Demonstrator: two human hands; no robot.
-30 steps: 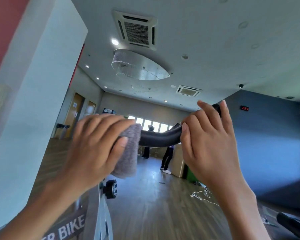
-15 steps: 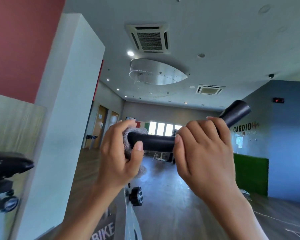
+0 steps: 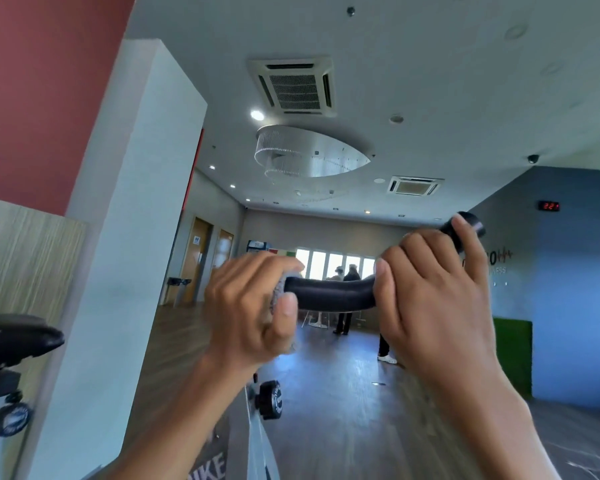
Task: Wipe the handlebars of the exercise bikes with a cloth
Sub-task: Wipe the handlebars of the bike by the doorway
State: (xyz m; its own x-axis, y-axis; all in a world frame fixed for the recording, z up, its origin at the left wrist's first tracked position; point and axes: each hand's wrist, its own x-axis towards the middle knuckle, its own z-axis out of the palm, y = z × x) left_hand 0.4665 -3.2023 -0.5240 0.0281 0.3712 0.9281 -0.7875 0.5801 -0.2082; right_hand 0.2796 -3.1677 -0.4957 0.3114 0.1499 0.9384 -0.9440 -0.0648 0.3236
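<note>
Wiping is under way: the left hand [image 3: 253,313] clenches a grey fuzzy cloth [image 3: 277,298] around the black padded handlebar [image 3: 329,294], the right hand [image 3: 437,299] grips the bar's far end bare, and next the cloth probably needs sliding rightward.

My left hand [image 3: 253,310] grips the grey cloth [image 3: 278,296] around the black handlebar [image 3: 329,294]; just beside it, my right hand [image 3: 437,299] grips the bar's upturned end.

Bright window [image 3: 333,265] backlight, ceiling spotlights, motion blur, wide-angle edge distortion
</note>
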